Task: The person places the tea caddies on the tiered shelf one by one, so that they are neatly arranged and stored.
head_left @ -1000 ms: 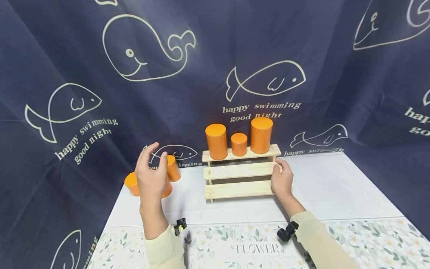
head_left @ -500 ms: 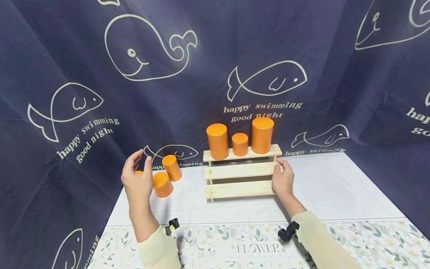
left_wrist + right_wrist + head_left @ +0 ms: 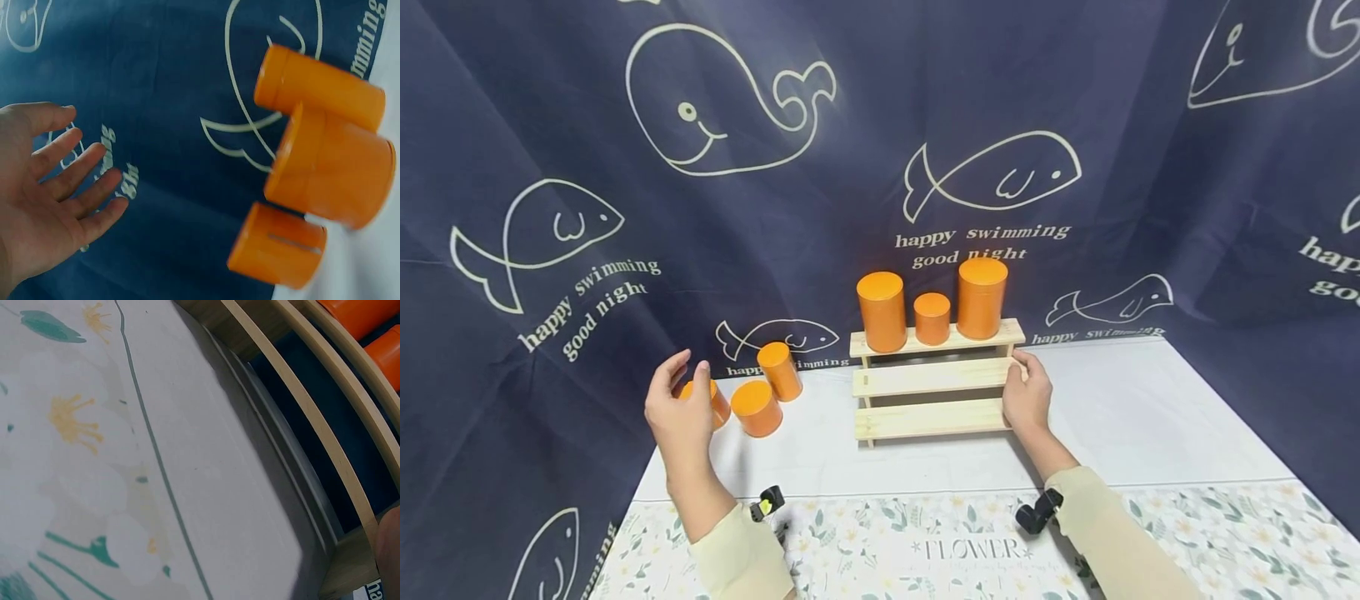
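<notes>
My left hand [image 3: 683,421] hovers in front of an orange canister [image 3: 721,408] at the table's left and partly covers it. In the left wrist view its fingers are spread and relaxed, apart from the canisters. Two more orange canisters, a squat one [image 3: 757,411] and a slimmer one [image 3: 781,372], stand to the right of that hand. With my right hand [image 3: 1028,398] I grip the right end of a three-tier wooden shelf [image 3: 932,382]. On the top tier stand a tall canister [image 3: 882,313], a small one [image 3: 932,320] and another tall one [image 3: 982,300].
A dark blue curtain [image 3: 820,233] with white whale and fish drawings hangs behind and at both sides. A white cloth [image 3: 1135,417] covers the table, with a flower-printed strip [image 3: 1240,533] along the front. The two lower tiers hold no canisters.
My left hand has moved left, from in front of the squat canister to the leftmost one, uncovering the squat and slim canisters. My right hand stays at the shelf's end.
</notes>
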The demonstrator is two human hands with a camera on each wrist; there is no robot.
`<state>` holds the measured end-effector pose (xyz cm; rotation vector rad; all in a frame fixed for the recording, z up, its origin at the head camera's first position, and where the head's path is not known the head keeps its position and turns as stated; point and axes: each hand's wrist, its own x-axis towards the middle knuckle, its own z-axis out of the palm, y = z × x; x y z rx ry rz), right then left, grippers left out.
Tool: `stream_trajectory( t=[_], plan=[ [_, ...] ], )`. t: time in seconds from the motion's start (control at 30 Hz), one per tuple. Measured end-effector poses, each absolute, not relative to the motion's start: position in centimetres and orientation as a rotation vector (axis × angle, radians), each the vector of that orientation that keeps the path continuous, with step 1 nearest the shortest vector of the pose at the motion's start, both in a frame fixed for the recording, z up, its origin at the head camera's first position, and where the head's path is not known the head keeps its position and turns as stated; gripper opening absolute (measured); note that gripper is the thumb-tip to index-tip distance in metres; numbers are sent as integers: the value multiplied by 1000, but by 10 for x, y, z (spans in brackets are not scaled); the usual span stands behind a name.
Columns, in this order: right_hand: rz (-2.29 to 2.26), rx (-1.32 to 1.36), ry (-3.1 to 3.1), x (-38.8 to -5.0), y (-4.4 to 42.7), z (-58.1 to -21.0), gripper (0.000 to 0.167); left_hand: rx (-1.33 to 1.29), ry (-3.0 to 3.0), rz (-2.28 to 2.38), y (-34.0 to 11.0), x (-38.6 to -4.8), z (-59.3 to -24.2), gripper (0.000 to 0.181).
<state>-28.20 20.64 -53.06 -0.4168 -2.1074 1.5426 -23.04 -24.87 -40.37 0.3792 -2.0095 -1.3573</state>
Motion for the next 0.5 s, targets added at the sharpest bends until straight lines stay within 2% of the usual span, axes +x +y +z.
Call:
stream_trajectory(
  t=[0.23, 0.5],
  plan=[
    [1549, -429, -2123, -281, 205, -528, 39, 529, -2000, -1318, -279, -232, -430, 43],
    [1538, -426, -2116, -281, 205, -529, 39, 567, -1951, -1425, -294, -243, -455, 53]
  ],
)
